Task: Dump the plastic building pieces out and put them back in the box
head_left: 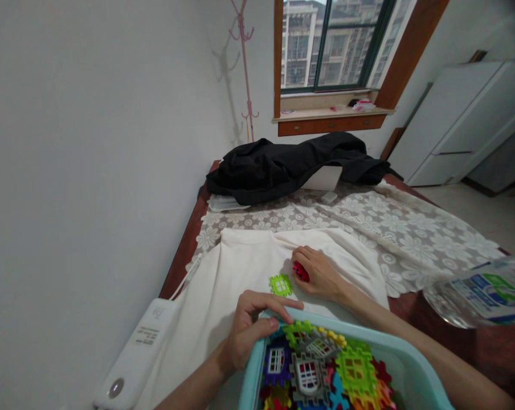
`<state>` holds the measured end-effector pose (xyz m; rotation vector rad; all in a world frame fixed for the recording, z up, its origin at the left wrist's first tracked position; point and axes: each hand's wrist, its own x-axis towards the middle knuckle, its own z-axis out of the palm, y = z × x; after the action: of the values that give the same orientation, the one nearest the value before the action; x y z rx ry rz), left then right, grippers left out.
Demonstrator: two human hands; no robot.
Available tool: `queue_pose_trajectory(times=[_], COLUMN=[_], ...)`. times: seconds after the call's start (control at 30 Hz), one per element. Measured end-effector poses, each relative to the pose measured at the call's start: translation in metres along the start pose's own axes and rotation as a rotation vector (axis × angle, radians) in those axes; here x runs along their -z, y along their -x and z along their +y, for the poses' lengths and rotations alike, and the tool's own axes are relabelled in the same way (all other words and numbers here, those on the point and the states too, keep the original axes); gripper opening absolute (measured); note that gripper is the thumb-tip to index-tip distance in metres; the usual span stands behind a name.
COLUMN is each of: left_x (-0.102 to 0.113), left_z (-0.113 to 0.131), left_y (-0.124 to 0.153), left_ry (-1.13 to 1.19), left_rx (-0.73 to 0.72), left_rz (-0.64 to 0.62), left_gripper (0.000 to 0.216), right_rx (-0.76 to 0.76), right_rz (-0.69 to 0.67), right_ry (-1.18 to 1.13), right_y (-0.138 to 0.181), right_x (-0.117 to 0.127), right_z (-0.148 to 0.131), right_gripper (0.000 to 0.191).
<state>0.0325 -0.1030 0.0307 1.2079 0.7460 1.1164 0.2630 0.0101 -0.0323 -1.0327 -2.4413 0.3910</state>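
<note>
Left hand grips rim of teal bin, fingers curled over edge. Right hand closes on red tile on white cloth, beside green tile. Two tiles out, most pcs in bin w/ rest unplaced.

Daylight enters from the window at 1 o'clock, and the room is evenly bright, a little grey. The coat stand puts a soft shadow on the wall at 12 o'clock. My view bends strongly at the edges. The plastic bottle at 4 o'clock is blurred, too near for focus.
</note>
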Motion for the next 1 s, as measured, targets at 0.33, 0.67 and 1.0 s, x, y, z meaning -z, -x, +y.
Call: queue_pose_trajectory(times=[0.33, 0.67, 1.0], left_x=[-0.001, -0.002, -0.004], left_z=[0.002, 0.004, 0.006], left_y=[-0.002, -0.001, -0.002], left_ry=[-0.005, -0.03, -0.007], left_rx=[-0.007, -0.01, 0.009], left_rz=[-0.01, -0.011, -0.016], left_gripper=[0.017, 0.019, 0.019], right_rx=[-0.3, 0.052, 0.129], right_rz=[0.466, -0.116, -0.199], right_ry=[-0.617, 0.027, 0.094], right_y=[-0.002, 0.007, 0.009], right_x=[-0.003, 0.045, 0.028], right_z=[0.025, 0.023, 0.013], right_gripper=[0.011, 0.008, 0.009])
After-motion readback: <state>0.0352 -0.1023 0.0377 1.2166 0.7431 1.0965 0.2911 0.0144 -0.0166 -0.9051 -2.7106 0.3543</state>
